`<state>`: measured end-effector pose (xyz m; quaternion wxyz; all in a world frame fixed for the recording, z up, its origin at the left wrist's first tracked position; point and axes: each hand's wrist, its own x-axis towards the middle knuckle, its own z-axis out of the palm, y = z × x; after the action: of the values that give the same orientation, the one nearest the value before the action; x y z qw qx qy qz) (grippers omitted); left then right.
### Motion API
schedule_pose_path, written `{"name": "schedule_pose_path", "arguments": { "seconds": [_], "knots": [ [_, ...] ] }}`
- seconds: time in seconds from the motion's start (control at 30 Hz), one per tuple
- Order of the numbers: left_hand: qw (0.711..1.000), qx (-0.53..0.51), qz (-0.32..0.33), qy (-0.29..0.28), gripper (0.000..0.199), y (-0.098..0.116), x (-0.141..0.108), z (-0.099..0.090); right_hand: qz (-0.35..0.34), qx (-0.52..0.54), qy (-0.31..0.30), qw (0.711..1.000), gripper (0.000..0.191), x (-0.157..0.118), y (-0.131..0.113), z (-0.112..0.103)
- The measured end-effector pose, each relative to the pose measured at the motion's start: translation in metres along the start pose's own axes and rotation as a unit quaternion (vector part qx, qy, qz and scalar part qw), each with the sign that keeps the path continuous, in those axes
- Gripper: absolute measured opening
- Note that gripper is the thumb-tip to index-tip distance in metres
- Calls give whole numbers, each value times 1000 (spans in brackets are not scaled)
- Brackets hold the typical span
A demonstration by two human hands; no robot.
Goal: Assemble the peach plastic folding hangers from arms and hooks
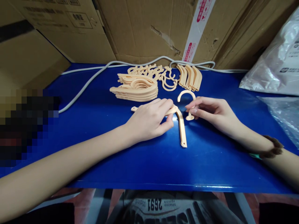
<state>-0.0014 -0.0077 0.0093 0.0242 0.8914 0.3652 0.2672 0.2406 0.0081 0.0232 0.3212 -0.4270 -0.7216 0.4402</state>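
My left hand grips a cream plastic hanger piece, with two curved arms, near their joint. One hanger arm slants down toward me, and the tip of the other sticks out left of my knuckles. Between the thumb and fingers of my right hand is a cream hanger hook, upright, its curved end on top and its flat round base below. The hook stands apart from the hanger piece, just to its right. My left palm and part of the joint are hidden.
Behind my hands lie a stack of hanger pieces, a pile of loose hooks and several curved arms. A grey cable runs along the blue table. Cardboard boxes stand behind; a plastic bag sits right.
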Motion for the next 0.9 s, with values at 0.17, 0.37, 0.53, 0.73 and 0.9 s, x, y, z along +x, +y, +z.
{"name": "schedule_pose_path", "arguments": {
  "seconds": [0.17, 0.37, 0.53, 0.73, 0.9],
  "knots": [
    [999, -16, 36, -31, 17, -2, 1, 0, 13, 21, -3, 1000, 22, -1, 0, 0],
    [996, -26, 83, -15, 20, -1, 0, 0, 15, 24, -25, 999, 20, -1, 0, 0],
    [995, -21, 96, -9, 22, 0, 1, 0, 12, 16, -43, 999, 22, -1, 1, 0],
    [996, -11, 89, -19, 24, -1, 1, 1, 29, 29, -31, 999, 23, 1, -1, -1],
    [994, 2, 104, -26, 25, -1, 1, 3, 28, 21, -38, 999, 26, 0, -1, -1]
  ]
}}
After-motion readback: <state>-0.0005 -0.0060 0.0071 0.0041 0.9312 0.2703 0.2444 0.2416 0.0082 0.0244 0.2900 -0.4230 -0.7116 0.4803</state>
